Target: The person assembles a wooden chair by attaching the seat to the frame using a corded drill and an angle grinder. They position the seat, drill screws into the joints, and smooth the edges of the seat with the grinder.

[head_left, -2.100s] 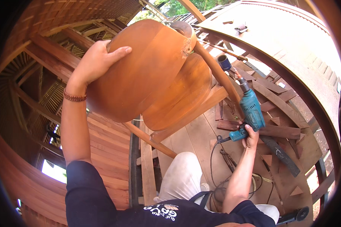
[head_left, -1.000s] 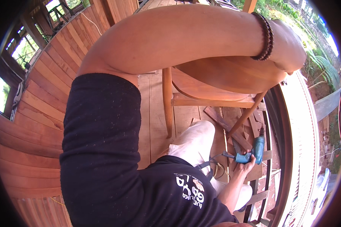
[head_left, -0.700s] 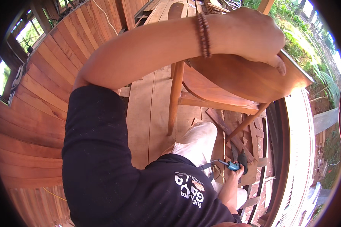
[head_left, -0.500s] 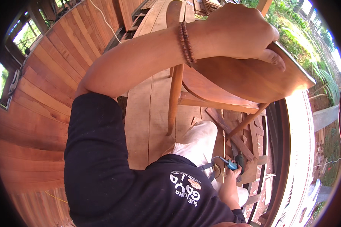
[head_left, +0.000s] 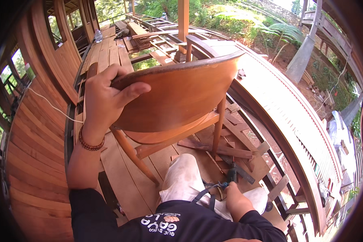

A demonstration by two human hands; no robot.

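A brown wooden chair [head_left: 177, 94] stands in front of me, its curved backrest facing me. My left hand [head_left: 109, 88], with a beaded bracelet on the wrist, is closed around the left end of the backrest's upper edge, thumb on the near face. Low on the right, beside my knee, my right hand [head_left: 236, 197] is wrapped round a dark, teal-marked power drill [head_left: 232, 175]; a thin bit points away from me. Part of the drill's body is hidden by the hand. The chair's seat shows only partly below the backrest.
Wood offcuts [head_left: 218, 148] lie on the plank floor [head_left: 125, 161] by the chair's right leg. A plank wall [head_left: 36, 149] with a white cable [head_left: 54, 107] runs along the left. On the right, a dark beam [head_left: 286, 157] edges the deck, with gaps between slats beside it.
My view has swung, so the chair appears lower and more face-on. My left hand now shows at the backrest's left end, where before its arm reached across the view. The drill stays in my right hand.
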